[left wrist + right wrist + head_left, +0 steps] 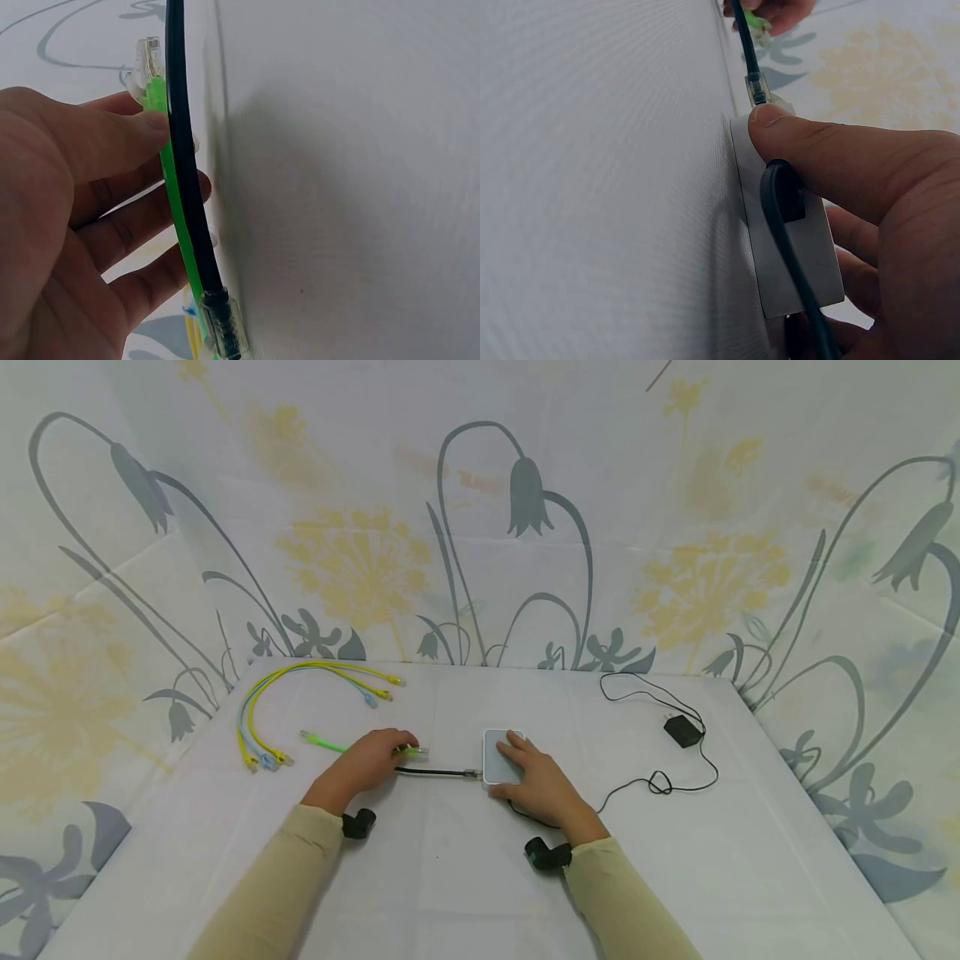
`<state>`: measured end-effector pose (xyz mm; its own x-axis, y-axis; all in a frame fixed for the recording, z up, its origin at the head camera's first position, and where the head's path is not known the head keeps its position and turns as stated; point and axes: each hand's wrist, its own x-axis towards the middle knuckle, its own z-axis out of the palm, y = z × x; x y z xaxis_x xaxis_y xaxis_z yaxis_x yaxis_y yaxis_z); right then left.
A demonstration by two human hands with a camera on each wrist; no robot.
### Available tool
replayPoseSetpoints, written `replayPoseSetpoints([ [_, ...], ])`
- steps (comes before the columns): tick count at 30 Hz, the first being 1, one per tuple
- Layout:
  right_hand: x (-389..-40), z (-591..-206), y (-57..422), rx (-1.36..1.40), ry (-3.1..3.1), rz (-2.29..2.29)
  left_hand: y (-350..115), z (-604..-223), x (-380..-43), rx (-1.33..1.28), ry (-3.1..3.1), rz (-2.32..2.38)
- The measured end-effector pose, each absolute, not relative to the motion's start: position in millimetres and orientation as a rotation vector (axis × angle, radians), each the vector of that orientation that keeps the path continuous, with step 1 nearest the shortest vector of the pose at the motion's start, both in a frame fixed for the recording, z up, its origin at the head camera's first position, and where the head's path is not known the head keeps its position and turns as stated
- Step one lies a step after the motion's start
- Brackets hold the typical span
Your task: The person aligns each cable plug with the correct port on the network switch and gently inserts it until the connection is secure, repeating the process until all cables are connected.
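Note:
My left hand (366, 762) pinches a short green Ethernet cable (182, 232) between thumb and fingers, close behind its clear plug (148, 54). Alongside it runs a short black Ethernet cable (435, 771); in the left wrist view it passes in front of the green one. One clear plug (757, 88) of the black cable meets the left side of a small white box (501, 762) with a grey top. My right hand (546, 787) holds this box, its thumb on the near side by the plug and its fingers over the top. A thin black power cord (780, 232) enters the box's near side.
Yellow and light blue Ethernet cables (258, 702) lie in a curve at the back left. The thin cord loops rightward to a black power adapter (682, 731). Floral cloth (487, 568) hangs behind the white table (450, 893). Black wrist cameras (547, 853) sit by both sleeves.

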<state>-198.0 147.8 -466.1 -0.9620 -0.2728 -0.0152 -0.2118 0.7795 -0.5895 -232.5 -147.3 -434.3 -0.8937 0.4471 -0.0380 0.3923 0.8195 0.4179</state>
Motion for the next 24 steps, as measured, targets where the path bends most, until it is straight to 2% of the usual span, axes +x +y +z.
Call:
replayPoseSetpoints([
  [24,-198,-466,147,-0.362,2.857,-0.937,-122,-433,-230,0.747,2.827,0.610],
])
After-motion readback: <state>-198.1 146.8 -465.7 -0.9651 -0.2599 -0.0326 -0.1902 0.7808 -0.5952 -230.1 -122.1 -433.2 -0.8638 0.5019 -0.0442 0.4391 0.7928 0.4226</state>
